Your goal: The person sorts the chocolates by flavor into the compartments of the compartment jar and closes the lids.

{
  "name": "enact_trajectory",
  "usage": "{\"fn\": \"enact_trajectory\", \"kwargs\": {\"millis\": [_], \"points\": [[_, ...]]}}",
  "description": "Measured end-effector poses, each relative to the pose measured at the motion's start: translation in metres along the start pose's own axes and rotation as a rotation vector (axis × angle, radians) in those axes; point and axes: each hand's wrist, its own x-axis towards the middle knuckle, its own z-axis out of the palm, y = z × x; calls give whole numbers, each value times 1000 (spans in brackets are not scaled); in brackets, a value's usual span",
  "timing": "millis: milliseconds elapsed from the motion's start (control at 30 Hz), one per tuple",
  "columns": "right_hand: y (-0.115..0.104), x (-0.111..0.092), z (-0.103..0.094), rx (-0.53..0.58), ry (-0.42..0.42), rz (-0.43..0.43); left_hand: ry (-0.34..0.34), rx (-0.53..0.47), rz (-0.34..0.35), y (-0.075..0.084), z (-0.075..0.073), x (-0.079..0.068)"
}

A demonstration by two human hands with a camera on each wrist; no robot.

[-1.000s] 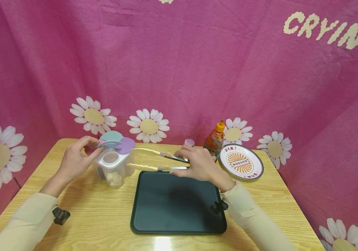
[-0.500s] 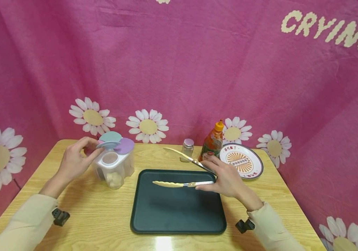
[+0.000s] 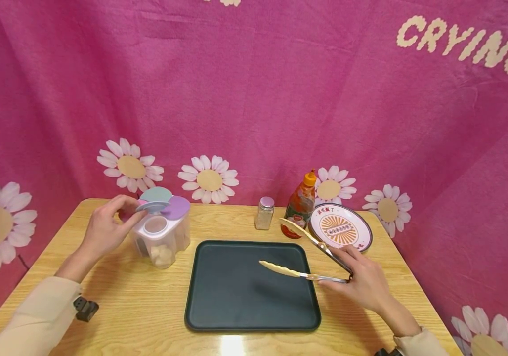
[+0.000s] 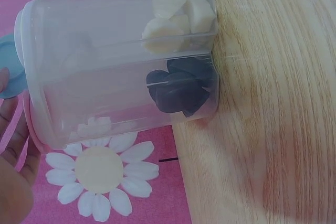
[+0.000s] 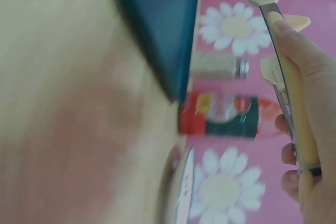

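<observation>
Gripping tongs [image 3: 309, 252]: right hand [image 3: 365, 283] | left hand [image 3: 105, 228] pinches container [image 3: 161, 236] lid | dark pieces (left-wrist view only)

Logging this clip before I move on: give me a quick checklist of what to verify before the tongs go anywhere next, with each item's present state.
1. Right hand has a grip on the tongs: ok.
2. Tongs' arms apart, nothing between the tips: ok.
3. Left hand holds a lid of the compartment container lifted: ok.
4. Pale pieces in the front compartment: ok.
5. Tray bare where visible: ok.
6. Sauce bottle standing clear of the upper tong tip: cannot tell.
</observation>
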Motion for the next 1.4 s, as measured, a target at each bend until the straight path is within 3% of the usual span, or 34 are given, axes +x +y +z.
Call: {"fn": "enact_trajectory", "kwargs": {"millis": [367, 633, 900, 1400], "points": [[37, -55, -17, -86, 68, 108, -13, -1, -14, 1, -1, 0], [58, -85, -20, -117, 53, 201, -30, -2, -35, 4, 0, 0], [67, -102, -23, -134, -38, 279, -23, -6, -38, 3, -1, 0], [76, -121, -21, -131, -118, 393, -18, 0, -26, 4, -1, 0]]}}
